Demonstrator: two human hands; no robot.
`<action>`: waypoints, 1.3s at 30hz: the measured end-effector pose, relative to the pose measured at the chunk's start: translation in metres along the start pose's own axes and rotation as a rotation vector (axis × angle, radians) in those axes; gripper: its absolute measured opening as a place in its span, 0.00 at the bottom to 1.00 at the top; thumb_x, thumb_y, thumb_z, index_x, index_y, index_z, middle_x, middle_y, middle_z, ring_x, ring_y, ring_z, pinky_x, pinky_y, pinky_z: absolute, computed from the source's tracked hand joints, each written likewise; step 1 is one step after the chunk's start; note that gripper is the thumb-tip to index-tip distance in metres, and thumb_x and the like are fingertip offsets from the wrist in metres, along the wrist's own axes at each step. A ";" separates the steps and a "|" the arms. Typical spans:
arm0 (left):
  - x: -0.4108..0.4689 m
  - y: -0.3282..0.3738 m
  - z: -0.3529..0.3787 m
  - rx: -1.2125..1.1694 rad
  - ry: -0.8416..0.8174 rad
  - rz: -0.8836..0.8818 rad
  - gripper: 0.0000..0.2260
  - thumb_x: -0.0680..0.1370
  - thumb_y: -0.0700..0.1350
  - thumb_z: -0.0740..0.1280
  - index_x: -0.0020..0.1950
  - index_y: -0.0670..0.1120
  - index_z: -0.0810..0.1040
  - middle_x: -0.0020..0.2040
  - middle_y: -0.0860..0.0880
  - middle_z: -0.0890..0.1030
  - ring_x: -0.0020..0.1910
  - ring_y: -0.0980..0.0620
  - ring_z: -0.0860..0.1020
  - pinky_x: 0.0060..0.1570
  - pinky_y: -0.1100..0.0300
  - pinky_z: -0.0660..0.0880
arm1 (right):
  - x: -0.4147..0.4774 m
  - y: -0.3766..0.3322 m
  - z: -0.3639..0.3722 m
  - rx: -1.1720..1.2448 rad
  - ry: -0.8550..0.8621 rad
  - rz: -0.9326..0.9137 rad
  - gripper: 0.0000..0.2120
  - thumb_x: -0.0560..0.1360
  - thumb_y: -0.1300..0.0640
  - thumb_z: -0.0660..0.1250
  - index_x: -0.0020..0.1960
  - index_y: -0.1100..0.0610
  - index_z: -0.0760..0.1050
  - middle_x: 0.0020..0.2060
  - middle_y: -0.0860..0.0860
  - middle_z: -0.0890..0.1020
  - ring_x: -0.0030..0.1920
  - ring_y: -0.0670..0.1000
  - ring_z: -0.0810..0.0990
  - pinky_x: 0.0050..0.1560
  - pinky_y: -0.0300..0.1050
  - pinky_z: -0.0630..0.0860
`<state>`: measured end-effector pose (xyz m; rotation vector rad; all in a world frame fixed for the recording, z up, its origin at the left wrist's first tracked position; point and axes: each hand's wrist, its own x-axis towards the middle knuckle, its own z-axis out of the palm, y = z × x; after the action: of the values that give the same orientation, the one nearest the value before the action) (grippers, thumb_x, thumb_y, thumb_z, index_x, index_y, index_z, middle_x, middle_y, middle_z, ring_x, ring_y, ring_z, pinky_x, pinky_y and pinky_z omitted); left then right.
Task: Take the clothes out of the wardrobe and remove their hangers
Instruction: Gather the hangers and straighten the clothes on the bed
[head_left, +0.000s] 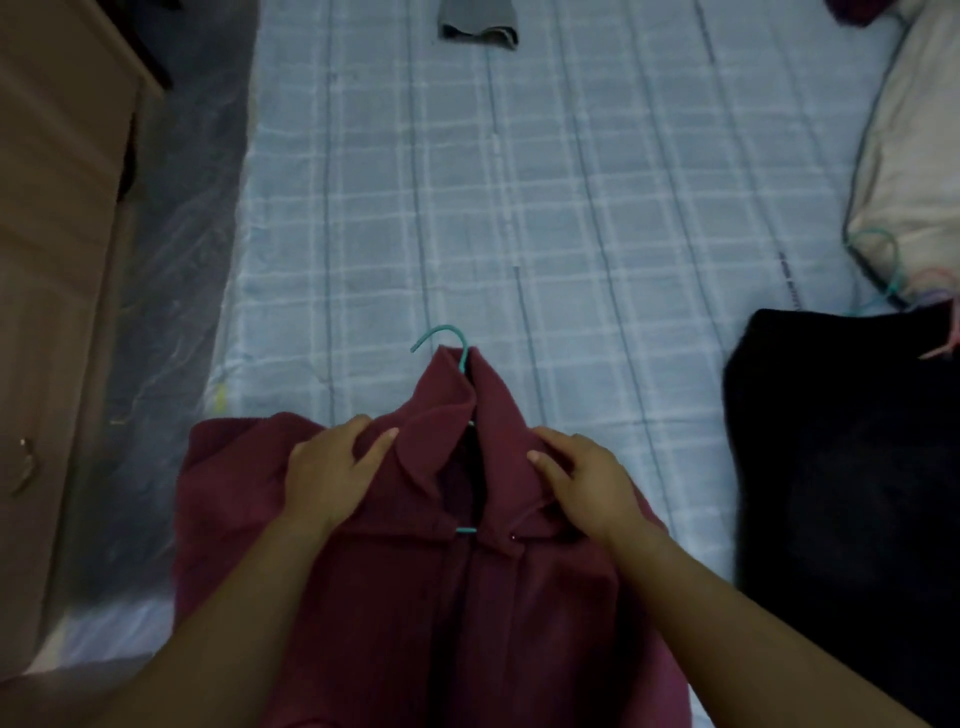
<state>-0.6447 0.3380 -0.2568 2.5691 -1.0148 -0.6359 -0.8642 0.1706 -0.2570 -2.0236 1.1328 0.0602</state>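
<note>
The plaid-sheeted bed (519, 208) fills the view, with a wooden wardrobe (52, 260) at 9 o'clock. The maroon shirt (415, 597) lies on the bed at 6 o'clock, and a black garment (841, 467) lies apart at 3 o'clock. The left hand (332, 473) and right hand (587, 483) each grip shirt fabric beside the collar. The teal hanger (441, 338) sits inside the shirt, its hook poking out toward 12 o'clock.
</note>
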 end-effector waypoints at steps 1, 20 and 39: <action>-0.017 0.003 -0.005 -0.032 0.014 -0.014 0.24 0.71 0.68 0.51 0.45 0.52 0.75 0.39 0.50 0.82 0.43 0.45 0.80 0.47 0.51 0.72 | -0.014 -0.003 -0.004 0.021 0.012 -0.012 0.16 0.75 0.49 0.66 0.62 0.49 0.76 0.48 0.53 0.81 0.50 0.51 0.78 0.52 0.39 0.70; -0.353 0.208 -0.083 -0.029 0.207 0.523 0.17 0.72 0.64 0.63 0.40 0.50 0.73 0.34 0.50 0.80 0.37 0.43 0.79 0.43 0.49 0.74 | -0.444 0.060 -0.129 0.214 0.706 -0.087 0.14 0.72 0.53 0.71 0.58 0.47 0.79 0.52 0.46 0.83 0.52 0.46 0.80 0.53 0.41 0.75; -0.517 0.538 0.058 -0.340 -0.243 1.009 0.10 0.73 0.53 0.69 0.39 0.48 0.75 0.32 0.53 0.79 0.35 0.59 0.77 0.33 0.69 0.69 | -0.685 0.299 -0.318 0.072 1.354 0.115 0.12 0.71 0.60 0.71 0.54 0.54 0.81 0.43 0.47 0.81 0.44 0.45 0.77 0.51 0.32 0.70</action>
<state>-1.3153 0.3159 0.0746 1.4184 -1.8577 -0.7201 -1.5954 0.3540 0.0457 -1.8191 1.9458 -1.4442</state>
